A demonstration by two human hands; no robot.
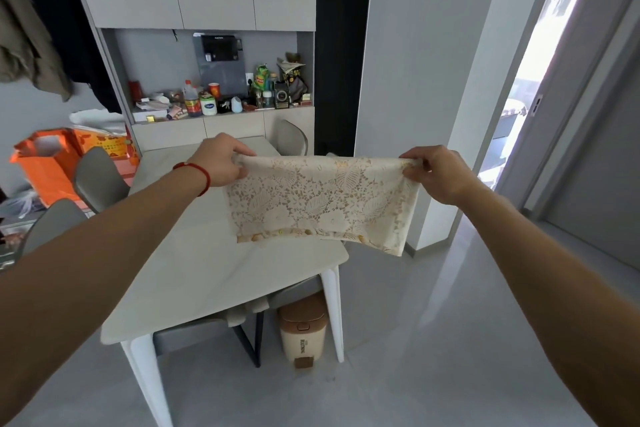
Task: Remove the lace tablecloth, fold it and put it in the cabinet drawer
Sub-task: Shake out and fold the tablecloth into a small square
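The cream lace tablecloth hangs folded in the air above the white table, stretched between both hands. My left hand pinches its top left corner; a red cord circles that wrist. My right hand grips the top right corner. The cloth's lower hem, with a printed border, dangles just over the table's right side. Behind the table stands the cabinet, and its drawer fronts under the cluttered counter are closed.
Grey chairs stand left of the table, another at its far end, one tucked under the near end. A beige pedal bin sits under the table. Orange bags sit at left. A doorway opens at right.
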